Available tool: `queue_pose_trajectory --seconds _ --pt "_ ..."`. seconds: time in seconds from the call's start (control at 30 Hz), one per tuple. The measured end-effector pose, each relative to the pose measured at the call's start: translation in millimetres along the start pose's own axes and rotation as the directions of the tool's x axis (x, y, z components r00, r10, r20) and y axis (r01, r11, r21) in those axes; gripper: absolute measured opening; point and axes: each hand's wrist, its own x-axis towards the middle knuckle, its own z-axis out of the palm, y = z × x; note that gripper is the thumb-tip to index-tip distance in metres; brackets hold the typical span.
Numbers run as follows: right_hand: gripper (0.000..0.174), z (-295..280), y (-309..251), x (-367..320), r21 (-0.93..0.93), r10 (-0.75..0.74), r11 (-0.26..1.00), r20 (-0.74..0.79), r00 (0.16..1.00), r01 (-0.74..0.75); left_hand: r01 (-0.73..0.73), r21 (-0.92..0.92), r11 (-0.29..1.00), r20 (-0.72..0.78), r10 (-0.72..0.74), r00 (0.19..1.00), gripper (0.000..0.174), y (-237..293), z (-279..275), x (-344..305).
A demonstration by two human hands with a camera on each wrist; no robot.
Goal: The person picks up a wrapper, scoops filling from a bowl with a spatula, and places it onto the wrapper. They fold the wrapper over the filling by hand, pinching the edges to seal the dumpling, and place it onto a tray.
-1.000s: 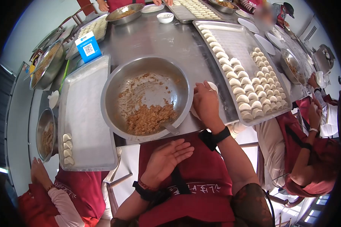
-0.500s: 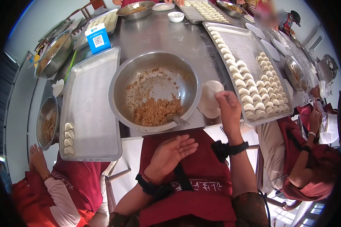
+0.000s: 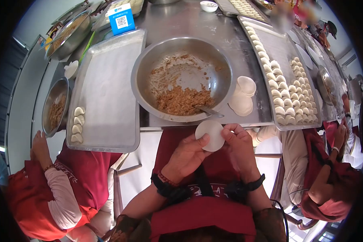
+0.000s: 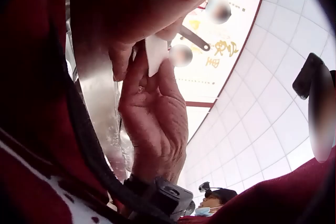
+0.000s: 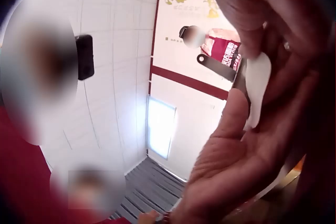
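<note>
A round white dumpling wrapper is held in front of the apron by both hands. My left hand pinches its left side, thumb on top. At its right edge my right hand grips with thumb and fingers. In the right wrist view the wrapper bends slightly between the two hands. Just beyond stands a large steel bowl with brown minced filling, a metal spoon resting in it. A small pile of wrappers lies right of the bowl.
A long tray at left carries several folded dumplings. The right-hand tray bears rows of dumplings. A blue QR-code stand and smaller filling bowl are at left. People in red aprons sit on both sides.
My right hand has lifted a wrapper from the pile beside the bowl and brought it left to my left hand, which now pinches it too. The head view has shifted.
</note>
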Motion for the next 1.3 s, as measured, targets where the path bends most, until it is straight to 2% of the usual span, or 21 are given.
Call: queue_pose_trajectory --seconds 0.1,0.2,0.23,0.3,0.33,0.43,0.57,0.73,0.83,0.87,0.97,1.1,1.2,1.3 --pt "0.013 14.1 -15.8 -8.0 -0.432 -0.072 0.899 0.008 0.997 0.068 -0.008 0.022 1.0 -0.076 0.01 0.997 0.041 6.5 -6.7 -10.0" --pt "0.02 23.7 -20.2 -9.6 -0.502 -0.335 0.821 -0.04 0.941 0.271 -0.025 0.045 0.999 -0.131 0.031 0.991 0.037 17.8 -8.3 -25.0" --pt "0.023 23.8 -21.0 -6.4 -0.612 -0.478 0.687 0.025 0.878 0.392 -0.028 0.052 0.998 -0.136 0.035 0.99 0.037 20.4 -11.8 -30.7" --pt "0.028 22.6 -25.8 4.3 -0.758 -0.695 0.332 0.207 0.689 0.562 -0.033 0.055 0.998 -0.146 0.041 0.988 0.036 24.0 -15.5 -39.8" --pt "0.034 27.6 -31.7 7.6 -0.786 -0.697 0.213 0.295 0.654 0.581 -0.038 0.052 0.998 -0.15 0.045 0.988 0.036 26.0 -15.5 -43.7" --pt "0.033 45.7 -40.7 17.1 -0.807 -0.656 0.034 0.428 0.622 0.59 -0.052 0.002 0.999 -0.116 0.052 0.992 0.035 33.9 -13.9 -51.6" --pt "0.027 50.1 -44.3 32.7 -0.802 -0.547 -0.041 0.517 0.658 0.596 -0.043 -0.067 0.997 -0.067 0.038 0.997 0.034 43.2 -11.2 -59.4" --pt "0.014 52.2 -62.4 41.7 -0.754 -0.447 -0.069 0.609 0.655 0.653 -0.072 -0.081 0.994 -0.115 0.062 0.991 0.033 41.4 -15.5 -56.2" --pt "0.009 48.4 -78.3 43.3 -0.773 -0.474 -0.004 0.561 0.679 0.635 -0.079 -0.08 0.994 -0.13 0.068 0.989 0.031 39.5 -18.6 -51.4" --pt "0.01 40.9 -79.2 49.2 -0.751 -0.517 0.097 0.523 0.678 0.653 -0.084 -0.08 0.993 -0.137 0.073 0.988 0.031 39.1 -18.9 -49.7" --pt "0.012 46.5 -89.7 58.9 -0.813 -0.566 0.205 0.356 0.744 0.545 -0.102 -0.087 0.991 -0.142 0.089 0.986 0.031 41.1 -17.2 -47.9" --pt "0.014 44.4 -81.5 83.2 -0.797 -0.525 0.288 0.332 0.784 0.531 -0.094 -0.113 0.989 -0.16 0.075 0.984 0.032 44.0 -15.4 -45.9" --pt "0.015 40.0 -71.2 98.6 -0.775 -0.568 0.109 0.465 0.679 0.622 -0.121 -0.11 0.986 -0.167 0.102 0.981 0.033 45.7 -13.7 -45.5" --pt "0.015 45.1 -73.9 90.6 -0.771 -0.491 0.146 0.488 0.722 0.62 -0.137 -0.1 0.985 -0.168 0.119 0.978 0.036 46.6 -12.3 -45.4"
